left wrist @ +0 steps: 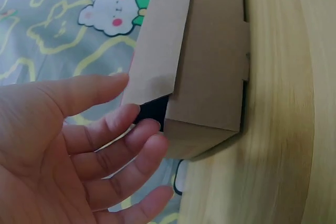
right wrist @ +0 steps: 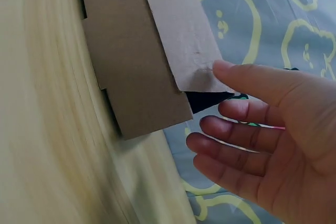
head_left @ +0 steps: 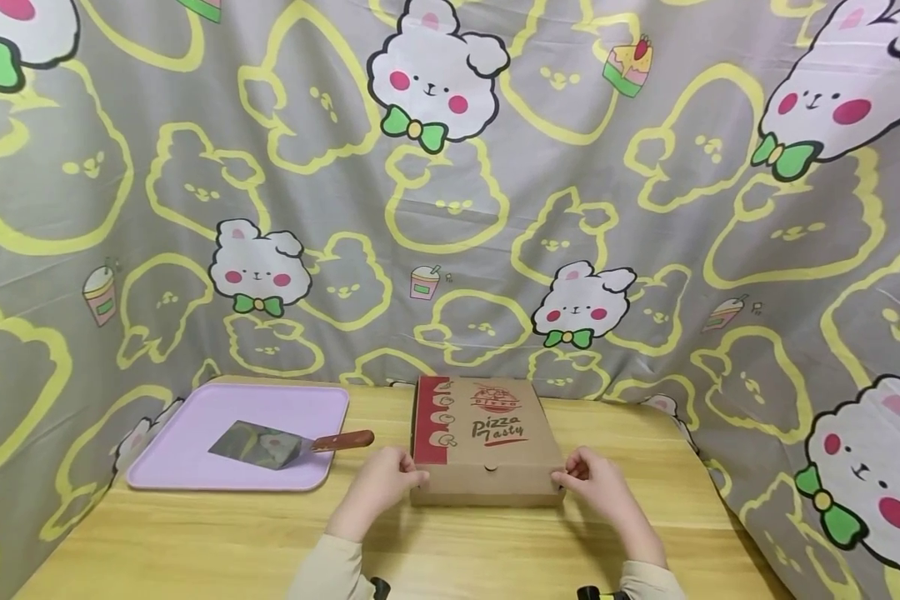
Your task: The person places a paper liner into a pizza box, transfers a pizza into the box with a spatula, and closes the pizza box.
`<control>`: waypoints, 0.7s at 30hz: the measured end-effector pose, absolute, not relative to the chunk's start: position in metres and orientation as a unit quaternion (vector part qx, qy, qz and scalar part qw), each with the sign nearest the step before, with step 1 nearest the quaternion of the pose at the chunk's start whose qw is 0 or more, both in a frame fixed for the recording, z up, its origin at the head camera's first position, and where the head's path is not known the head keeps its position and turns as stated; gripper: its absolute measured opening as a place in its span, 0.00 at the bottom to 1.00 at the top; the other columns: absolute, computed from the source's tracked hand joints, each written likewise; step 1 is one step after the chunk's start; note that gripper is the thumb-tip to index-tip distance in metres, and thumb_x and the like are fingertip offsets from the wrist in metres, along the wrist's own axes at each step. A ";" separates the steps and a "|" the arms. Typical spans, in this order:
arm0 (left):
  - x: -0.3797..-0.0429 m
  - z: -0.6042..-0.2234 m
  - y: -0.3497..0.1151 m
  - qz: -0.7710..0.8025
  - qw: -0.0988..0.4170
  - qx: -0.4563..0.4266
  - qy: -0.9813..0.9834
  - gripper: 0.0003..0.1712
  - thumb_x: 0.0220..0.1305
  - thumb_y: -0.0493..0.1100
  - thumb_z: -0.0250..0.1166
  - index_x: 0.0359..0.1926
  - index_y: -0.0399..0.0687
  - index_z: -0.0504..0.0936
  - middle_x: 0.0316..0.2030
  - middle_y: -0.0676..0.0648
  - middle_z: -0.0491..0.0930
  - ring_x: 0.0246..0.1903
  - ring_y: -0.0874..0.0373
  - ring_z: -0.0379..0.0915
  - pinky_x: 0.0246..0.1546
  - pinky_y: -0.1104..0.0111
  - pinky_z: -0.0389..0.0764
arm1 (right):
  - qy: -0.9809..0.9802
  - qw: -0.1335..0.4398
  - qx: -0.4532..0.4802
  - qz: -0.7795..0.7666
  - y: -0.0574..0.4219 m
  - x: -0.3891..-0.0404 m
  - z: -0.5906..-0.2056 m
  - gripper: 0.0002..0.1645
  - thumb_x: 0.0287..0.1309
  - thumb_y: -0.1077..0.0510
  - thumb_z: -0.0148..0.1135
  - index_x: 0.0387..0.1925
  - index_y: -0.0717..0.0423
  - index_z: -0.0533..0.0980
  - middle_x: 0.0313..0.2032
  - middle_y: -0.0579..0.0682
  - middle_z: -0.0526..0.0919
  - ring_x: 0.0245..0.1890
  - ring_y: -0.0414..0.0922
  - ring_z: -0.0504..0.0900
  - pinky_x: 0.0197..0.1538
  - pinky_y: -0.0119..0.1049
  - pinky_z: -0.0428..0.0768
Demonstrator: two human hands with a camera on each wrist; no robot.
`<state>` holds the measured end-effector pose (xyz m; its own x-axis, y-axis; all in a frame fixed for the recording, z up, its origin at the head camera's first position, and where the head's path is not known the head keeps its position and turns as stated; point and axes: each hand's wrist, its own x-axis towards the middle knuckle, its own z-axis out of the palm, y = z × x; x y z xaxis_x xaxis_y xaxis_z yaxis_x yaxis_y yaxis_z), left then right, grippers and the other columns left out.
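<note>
A closed cardboard pizza box (head_left: 521, 446) with a red strip and printed lettering lies on the table in front of me. At its front left corner, my left hand (head_left: 388, 481) holds the edge of the lid flap (left wrist: 157, 51) between thumb and index finger. My right hand (head_left: 594, 483) does the same at the front right corner, its thumb on the flap's edge in the right wrist view. Dark gaps show under both ends of the flap, beside the fingertips. The other fingers of both hands are loosely bent. The box's inside is hidden.
Left of the box lies a lilac tray (head_left: 168, 454). A broad metal spatula (head_left: 258, 444) rests on it, its brown wooden handle (head_left: 348, 440) sticking out over the right rim. A patterned curtain (head_left: 450, 217) hangs behind the wooden table (head_left: 217, 542) and along both sides.
</note>
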<state>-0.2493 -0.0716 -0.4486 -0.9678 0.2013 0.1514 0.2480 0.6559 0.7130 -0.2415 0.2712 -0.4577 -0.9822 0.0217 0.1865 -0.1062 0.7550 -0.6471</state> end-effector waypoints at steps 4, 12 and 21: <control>-0.248 -0.452 -0.073 -0.347 0.042 -0.125 -0.928 0.18 0.55 0.46 0.71 0.18 0.50 0.71 0.16 0.56 0.67 0.17 0.63 0.60 0.18 0.73 0.62 | -0.940 0.089 0.032 0.327 0.267 -0.240 -0.458 0.15 0.50 0.54 0.73 0.26 0.53 0.72 0.23 0.43 0.75 0.25 0.34 0.70 0.31 0.27 0.70; -0.247 -0.455 -0.068 -0.296 0.074 -0.134 -0.943 0.17 0.52 0.45 0.72 0.17 0.52 0.72 0.16 0.57 0.71 0.19 0.63 0.64 0.21 0.72 0.64 | -0.947 0.087 0.026 0.309 0.268 -0.238 -0.459 0.13 0.50 0.56 0.73 0.23 0.53 0.74 0.22 0.44 0.76 0.26 0.36 0.70 0.31 0.28 0.70; -0.245 -0.457 -0.067 -0.297 0.087 -0.132 -0.942 0.15 0.52 0.43 0.71 0.18 0.52 0.74 0.17 0.56 0.72 0.20 0.63 0.64 0.21 0.71 0.66 | -0.948 0.098 0.037 0.299 0.264 -0.238 -0.457 0.11 0.49 0.60 0.72 0.21 0.53 0.75 0.22 0.44 0.79 0.26 0.37 0.73 0.32 0.29 0.74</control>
<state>-0.2450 -0.0665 -0.4568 -0.9499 0.1967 0.2430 0.3006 0.7883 0.5368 -0.2378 0.2645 -0.4565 -0.9780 -0.0108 0.2085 -0.1284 0.8186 -0.5599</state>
